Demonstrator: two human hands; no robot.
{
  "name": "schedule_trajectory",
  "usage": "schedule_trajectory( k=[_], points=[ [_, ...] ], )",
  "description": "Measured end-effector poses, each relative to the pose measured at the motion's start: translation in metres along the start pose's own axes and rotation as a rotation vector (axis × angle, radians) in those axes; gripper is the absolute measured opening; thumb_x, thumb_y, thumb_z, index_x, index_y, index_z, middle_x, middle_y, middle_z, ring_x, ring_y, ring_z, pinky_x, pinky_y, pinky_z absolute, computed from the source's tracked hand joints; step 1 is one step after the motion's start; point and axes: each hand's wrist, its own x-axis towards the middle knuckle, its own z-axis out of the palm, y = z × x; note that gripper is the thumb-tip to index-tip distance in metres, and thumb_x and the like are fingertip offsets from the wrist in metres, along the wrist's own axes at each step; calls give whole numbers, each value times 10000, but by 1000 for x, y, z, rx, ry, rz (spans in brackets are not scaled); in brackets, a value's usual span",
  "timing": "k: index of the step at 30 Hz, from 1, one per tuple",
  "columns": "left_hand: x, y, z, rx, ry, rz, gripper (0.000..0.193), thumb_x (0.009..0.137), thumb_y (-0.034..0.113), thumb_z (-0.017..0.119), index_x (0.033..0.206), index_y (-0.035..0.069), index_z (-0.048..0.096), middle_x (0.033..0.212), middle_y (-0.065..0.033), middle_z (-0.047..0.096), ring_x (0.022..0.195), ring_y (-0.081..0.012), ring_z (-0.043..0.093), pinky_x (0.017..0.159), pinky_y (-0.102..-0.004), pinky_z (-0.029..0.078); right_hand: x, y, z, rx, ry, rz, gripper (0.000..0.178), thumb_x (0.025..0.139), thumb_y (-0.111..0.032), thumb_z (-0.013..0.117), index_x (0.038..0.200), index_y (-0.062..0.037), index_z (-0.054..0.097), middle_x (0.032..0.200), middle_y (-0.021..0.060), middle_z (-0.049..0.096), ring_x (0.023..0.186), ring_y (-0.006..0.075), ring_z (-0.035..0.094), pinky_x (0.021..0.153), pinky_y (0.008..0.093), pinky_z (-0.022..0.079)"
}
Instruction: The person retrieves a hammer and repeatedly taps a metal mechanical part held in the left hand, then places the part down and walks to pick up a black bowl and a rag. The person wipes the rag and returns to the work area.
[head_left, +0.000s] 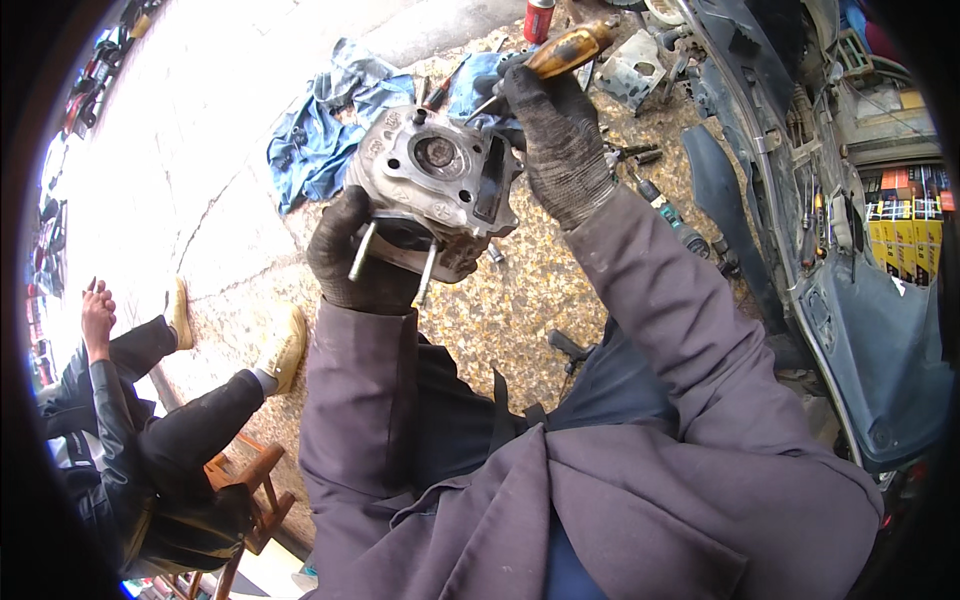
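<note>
A grey metal engine cylinder head is held up in front of me, two studs jutting from its near side. My left hand, in a dark, dirty work glove, is closed round its left and lower side. My right hand, gloved too, grips a screwdriver with a worn amber handle. The screwdriver's thin shaft slants down to the left toward the far edge of the cylinder head; whether its tip touches is unclear. Some fingers of the right hand are hidden behind the casting.
Blue rags lie on the speckled floor beyond, near a red can. A green-and-black power tool and other tools lie to the right, beside dark vehicle panels. At left, another person sits on a wooden stool.
</note>
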Motion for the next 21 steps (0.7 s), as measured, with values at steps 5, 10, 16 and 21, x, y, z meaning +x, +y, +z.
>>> schedule_trajectory(
  k=[5,10,16,21],
  points=[
    [-8,2,-5,217,-104,23,677,865,276,623,1396,-47,354,1306,-223,521,1168,-363,551,1006,-492,452,-1,6,1,401,-9,160,311,930,-339,619,1031,-49,570,965,116,661,907,222,651,845,389,543],
    [-19,1,-5,243,-14,32,698,852,268,646,1399,-44,345,1302,-218,522,1152,-355,562,978,-480,474,4,-11,-1,745,-90,208,248,945,-317,593,1040,-87,594,950,90,670,938,236,650,850,427,533],
    [-21,-3,7,286,7,49,725,836,258,673,1403,-40,334,1297,-211,524,1132,-345,575,946,-465,501,1,-30,-1,705,-179,144,224,950,-305,584,991,-85,607,968,60,630,993,223,622,882,413,510],
    [-13,-11,18,291,-25,50,748,823,249,696,1406,-36,325,1293,-206,526,1116,-337,587,918,-452,522,2,-35,-3,682,-162,146,247,951,-312,571,929,-69,613,957,91,640,957,234,627,874,400,505]
  ],
)
